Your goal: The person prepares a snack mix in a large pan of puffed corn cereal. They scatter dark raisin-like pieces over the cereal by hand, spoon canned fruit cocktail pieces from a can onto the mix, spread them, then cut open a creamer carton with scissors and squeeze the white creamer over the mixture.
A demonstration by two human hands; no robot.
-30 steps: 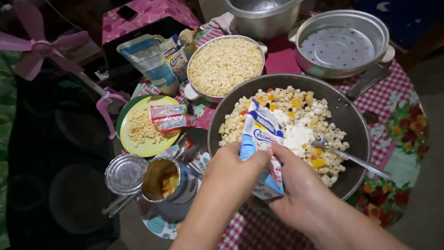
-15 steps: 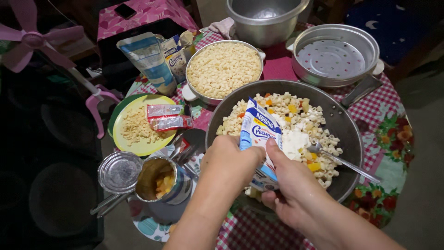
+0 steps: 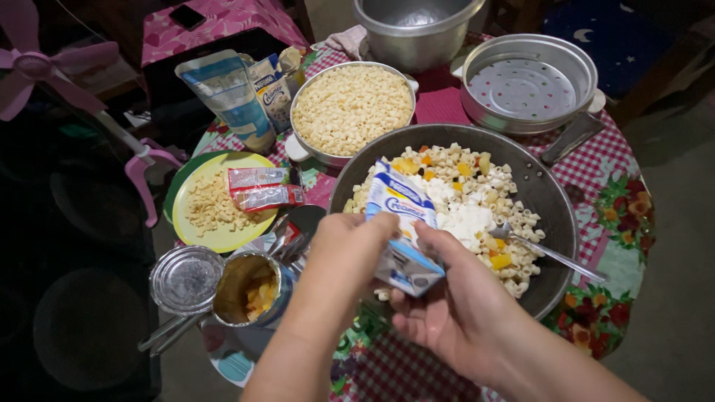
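carton lower and flatter than a second ago | left hand (image 3: 346, 249) and right hand (image 3: 447, 316) fingers pinching blue-white carton (image 3: 402, 231), tilted over the dark pan (image 3: 547, 197) rim so contents drop onto macaroni (image 3: 465, 197) | spoon (image 3: 547, 253) resting inside

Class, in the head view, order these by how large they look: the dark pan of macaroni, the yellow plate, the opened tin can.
1. dark pan
2. yellow plate
3. opened tin can
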